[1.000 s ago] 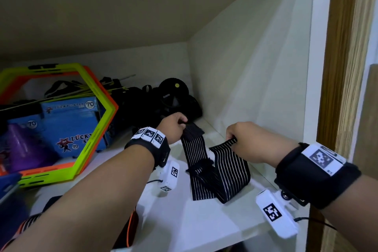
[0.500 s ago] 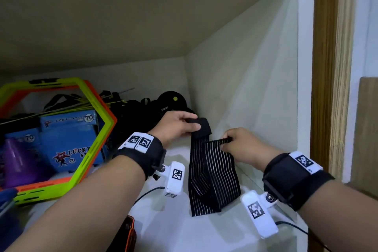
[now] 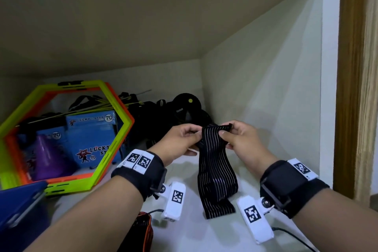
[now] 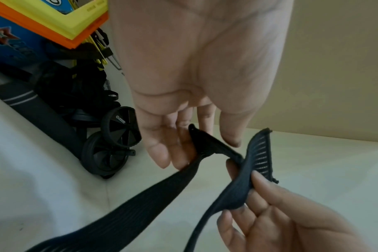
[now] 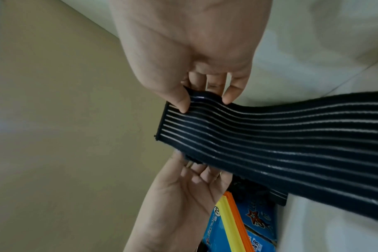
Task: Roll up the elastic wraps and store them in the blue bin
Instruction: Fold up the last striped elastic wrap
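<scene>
The tail of the striped wrap (image 3: 217, 180) is lying folded on the white shelf (image 3: 184, 235), between the two forearms. Its upper end is being held raised above the shelf. Right hand (image 3: 241, 139) is pinching that end, thumb and fingertips (image 5: 183, 104) clamped on the fabric. Left hand (image 3: 182, 139) is gripping the other edge with curled fingers (image 4: 162, 153). Behind the hands, black gear (image 3: 184, 112) is sitting at the back corner; a green-and-orange hexagon frame (image 3: 114, 149) is leaning farther left.
</scene>
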The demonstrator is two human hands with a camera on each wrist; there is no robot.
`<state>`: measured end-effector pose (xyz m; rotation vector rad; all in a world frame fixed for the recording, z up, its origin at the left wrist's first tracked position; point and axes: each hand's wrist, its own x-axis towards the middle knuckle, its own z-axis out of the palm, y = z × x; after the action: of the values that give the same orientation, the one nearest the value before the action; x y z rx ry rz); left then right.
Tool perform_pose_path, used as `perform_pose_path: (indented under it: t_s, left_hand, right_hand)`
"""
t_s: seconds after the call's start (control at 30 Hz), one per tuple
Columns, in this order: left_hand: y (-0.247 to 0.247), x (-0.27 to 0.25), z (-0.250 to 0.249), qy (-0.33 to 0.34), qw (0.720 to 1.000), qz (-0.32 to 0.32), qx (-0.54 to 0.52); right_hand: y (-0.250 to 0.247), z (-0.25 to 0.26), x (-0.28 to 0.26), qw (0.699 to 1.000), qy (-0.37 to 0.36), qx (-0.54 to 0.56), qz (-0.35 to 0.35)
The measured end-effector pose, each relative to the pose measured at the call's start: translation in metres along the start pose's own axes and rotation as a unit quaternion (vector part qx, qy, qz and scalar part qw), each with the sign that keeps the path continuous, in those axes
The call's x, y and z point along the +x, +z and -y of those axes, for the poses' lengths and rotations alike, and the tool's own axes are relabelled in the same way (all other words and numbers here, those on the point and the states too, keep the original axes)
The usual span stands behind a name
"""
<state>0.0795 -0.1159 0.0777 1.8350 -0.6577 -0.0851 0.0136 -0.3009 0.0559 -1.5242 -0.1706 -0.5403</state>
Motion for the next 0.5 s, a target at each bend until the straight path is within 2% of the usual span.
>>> perform_pose_path:
  t_s: [0.1, 0.23, 0.4, 0.5]
  left_hand:
    - [-0.004, -0.011, 0.000, -0.017, 0.999, 0.027, 0.008]
    - [-0.001, -0.026, -0.001, -0.029, 0.997, 0.067, -0.011]
    - [0.008, -0.037, -0.001, -0.043, 0.997, 0.056, -0.035]
    - [0.004, -0.043, 0.004, -0.030, 0.999, 0.019, -0.006]
  right_hand:
    - [0.010, -0.001, -0.001, 1.000, -0.025, 0.009, -0.010]
    - [0.021, -0.007, -0.001, 0.998, -0.046, -0.039, -0.011]
    - [0.027, -0.017, -0.003, 0.991, -0.071, -0.110, -0.036]
    - [0.027, -0.019, -0.003, 0.992, -0.060, -0.098, -0.048]
